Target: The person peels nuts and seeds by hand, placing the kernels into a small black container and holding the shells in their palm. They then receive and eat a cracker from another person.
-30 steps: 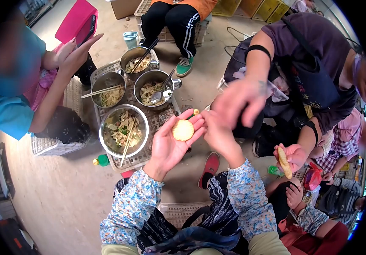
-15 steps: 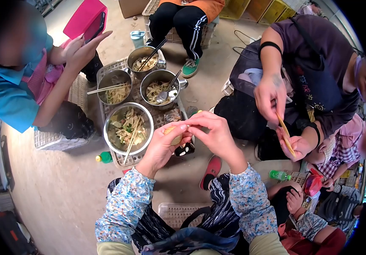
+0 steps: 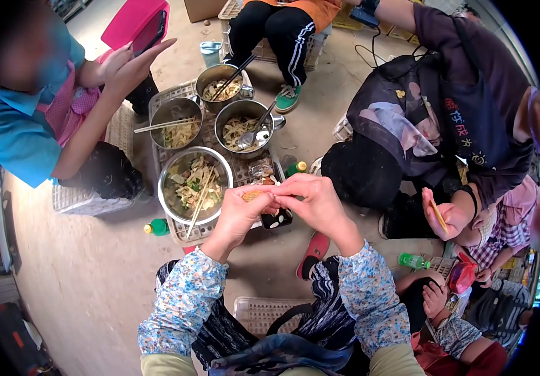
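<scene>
My left hand (image 3: 240, 216) is closed around a flat, yellow, textured biscuit (image 3: 251, 196), most of it hidden by the fingers. The fingertips of my right hand (image 3: 316, 199) are pinched together against my left fingertips; what lies between them is too small to make out. Just left of my hands is a large steel bowl (image 3: 163, 188) of sliced food with chopsticks (image 3: 201, 203) resting in it. Below and behind my fingers, a black box (image 3: 280, 219) is partly covered. Behind my hands lies a clear packet (image 3: 261, 169).
Several steel noodle bowls stand on a plastic crate (image 3: 159, 165), one with a spoon (image 3: 259, 133). A green bottle (image 3: 156, 227) is by its left edge. A person at left holds a pink-cased device (image 3: 133, 25). At right, a person's open hand (image 3: 443, 214) holds a flat yellow piece.
My hands stay joined at the fingertips, with the biscuit still in my left. The person at right has lifted one hand away, up to a dark object. The view has shifted slightly.
</scene>
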Available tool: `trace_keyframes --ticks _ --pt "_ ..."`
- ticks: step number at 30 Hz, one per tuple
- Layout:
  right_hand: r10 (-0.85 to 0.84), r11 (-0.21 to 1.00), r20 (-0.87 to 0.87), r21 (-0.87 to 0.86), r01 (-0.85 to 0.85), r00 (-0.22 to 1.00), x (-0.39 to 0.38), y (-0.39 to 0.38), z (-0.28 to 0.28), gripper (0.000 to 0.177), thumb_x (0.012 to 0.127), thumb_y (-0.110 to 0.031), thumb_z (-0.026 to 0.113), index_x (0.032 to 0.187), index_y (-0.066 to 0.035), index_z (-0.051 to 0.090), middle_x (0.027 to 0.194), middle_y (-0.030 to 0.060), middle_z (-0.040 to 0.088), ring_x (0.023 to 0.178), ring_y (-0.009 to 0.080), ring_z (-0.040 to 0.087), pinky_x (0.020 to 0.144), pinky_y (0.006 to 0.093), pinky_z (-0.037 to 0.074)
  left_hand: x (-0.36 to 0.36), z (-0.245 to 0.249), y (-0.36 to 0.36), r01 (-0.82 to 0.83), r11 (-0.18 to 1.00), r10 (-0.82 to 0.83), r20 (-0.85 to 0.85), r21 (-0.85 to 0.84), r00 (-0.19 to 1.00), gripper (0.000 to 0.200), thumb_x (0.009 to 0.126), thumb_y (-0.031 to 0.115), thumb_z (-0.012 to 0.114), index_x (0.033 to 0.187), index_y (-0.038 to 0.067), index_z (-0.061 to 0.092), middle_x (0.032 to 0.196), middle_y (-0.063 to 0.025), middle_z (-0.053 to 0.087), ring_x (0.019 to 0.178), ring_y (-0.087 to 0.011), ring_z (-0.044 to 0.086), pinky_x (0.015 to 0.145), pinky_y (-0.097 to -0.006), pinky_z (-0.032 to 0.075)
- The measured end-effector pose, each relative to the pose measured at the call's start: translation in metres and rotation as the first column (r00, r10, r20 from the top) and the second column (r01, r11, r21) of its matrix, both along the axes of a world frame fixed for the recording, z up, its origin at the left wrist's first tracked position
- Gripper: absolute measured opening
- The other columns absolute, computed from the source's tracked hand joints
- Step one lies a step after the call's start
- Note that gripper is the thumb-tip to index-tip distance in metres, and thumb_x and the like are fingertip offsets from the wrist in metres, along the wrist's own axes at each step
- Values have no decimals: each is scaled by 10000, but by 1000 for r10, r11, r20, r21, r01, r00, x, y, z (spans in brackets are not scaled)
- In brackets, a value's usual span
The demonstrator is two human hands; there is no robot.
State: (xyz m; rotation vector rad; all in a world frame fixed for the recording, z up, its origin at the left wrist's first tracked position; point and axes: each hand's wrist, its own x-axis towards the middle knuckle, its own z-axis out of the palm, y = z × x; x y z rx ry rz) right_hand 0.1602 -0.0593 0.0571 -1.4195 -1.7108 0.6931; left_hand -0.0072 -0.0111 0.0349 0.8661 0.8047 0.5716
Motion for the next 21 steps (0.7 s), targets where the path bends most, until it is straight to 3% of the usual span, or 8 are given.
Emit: trace_keyframes --ticks 4,8,10,12,15,21 --pt "-2 999 -5 -33 2 1000 -1 -1 1 141 735 -32 670 874 -10 687 768 111 649 679 221 630 620 291 500 1 -1 -2 -20 999 22 -36 49 999 222 830 70 562 993 -49 655 810 -81 663 700 -115 619 652 -232 505" --pt "-31 996 -65 -85 26 997 -1 -1 -3 149 732 -26 675 879 -14 695 766 101 653 668 191 631 605 274 494 -1 -5 -2 9 998 -7 -39 60 999 222 860 66 554 1005 -81 636 861 -118 663 733 -138 632 690 -256 538" --pt "-42 996 -79 -85 35 996 0 0 -5 149 730 -25 678 877 -15 698 764 99 654 660 183 631 598 270 492 1 -5 -2 -17 998 19 -44 56 999 219 837 60 542 982 -52 661 804 -78 661 688 -105 608 646 -223 499" --pt "-61 994 -65 -94 55 996 1 0 -7 172 704 -56 719 876 -67 722 766 80 671 672 159 643 607 247 501 2 -4 -2 -17 998 19 -45 55 999 221 838 57 540 988 -53 659 804 -77 661 687 -106 608 647 -224 500" --pt "-62 992 -129 -118 47 990 2 1 -6 150 717 -29 695 866 -25 707 744 96 655 627 168 629 575 260 488 2 -4 -2 -12 999 14 -40 47 999 227 841 55 537 1000 -56 654 807 -77 661 687 -108 609 651 -227 503" --pt "-62 993 -133 -112 47 989 4 1 -10 141 714 -54 709 854 -41 715 737 90 661 620 160 630 568 253 485 1 -9 -2 7 999 -4 -48 46 999 234 845 61 539 1012 -62 647 823 -79 663 692 -114 612 661 -233 506"
